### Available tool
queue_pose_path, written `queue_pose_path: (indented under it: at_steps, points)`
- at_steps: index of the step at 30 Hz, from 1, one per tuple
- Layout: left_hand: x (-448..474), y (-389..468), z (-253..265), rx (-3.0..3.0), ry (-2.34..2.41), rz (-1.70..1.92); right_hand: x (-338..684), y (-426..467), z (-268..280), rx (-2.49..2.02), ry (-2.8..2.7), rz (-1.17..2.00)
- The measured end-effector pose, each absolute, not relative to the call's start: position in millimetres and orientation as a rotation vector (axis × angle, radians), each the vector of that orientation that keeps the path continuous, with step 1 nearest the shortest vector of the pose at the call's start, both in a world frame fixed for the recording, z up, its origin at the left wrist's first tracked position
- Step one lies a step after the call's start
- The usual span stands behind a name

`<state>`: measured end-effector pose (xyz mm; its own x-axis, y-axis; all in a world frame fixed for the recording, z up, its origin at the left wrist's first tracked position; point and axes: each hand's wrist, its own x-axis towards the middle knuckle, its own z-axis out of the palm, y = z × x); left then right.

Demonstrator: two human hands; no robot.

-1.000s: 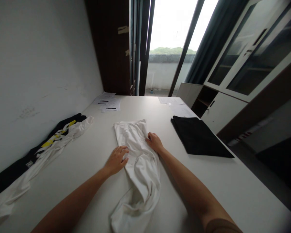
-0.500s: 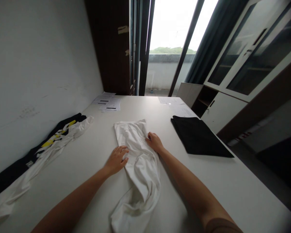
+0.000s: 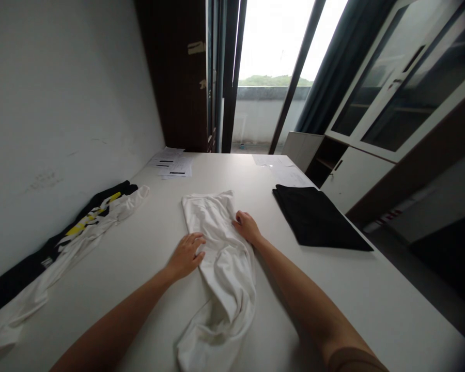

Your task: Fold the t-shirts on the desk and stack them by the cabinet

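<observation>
A long white garment (image 3: 213,222) lies on the white table in front of me. Its far end is fairly flat and squared off, while the near part twists and bunches into folds. My left hand (image 3: 186,254) rests on its left edge, palm down, fingers loosely spread. At the right edge, my right hand (image 3: 247,227) has its fingers curled in against the fabric; the fingertips are partly hidden. What kind of garment it is, I cannot tell from this shape.
Right of me lies a folded black cloth (image 3: 321,217). Along the left wall stretch rumpled black, yellow and white clothes (image 3: 93,227). Paper sheets (image 3: 174,164) and more papers (image 3: 282,169) lie at the table's far end. A cabinet (image 3: 364,165) stands beyond the right edge.
</observation>
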<state>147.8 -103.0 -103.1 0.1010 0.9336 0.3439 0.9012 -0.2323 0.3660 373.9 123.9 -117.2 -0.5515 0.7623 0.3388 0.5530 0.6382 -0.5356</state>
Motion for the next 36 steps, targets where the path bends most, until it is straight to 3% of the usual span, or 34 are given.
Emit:
queue_pose_path:
  at_steps: [36]
  points:
    - [148.2, -103.3, -101.7, 2.277, 1.899, 0.791, 373.5, 120.3, -111.9, -1.051, -2.309, 0.516]
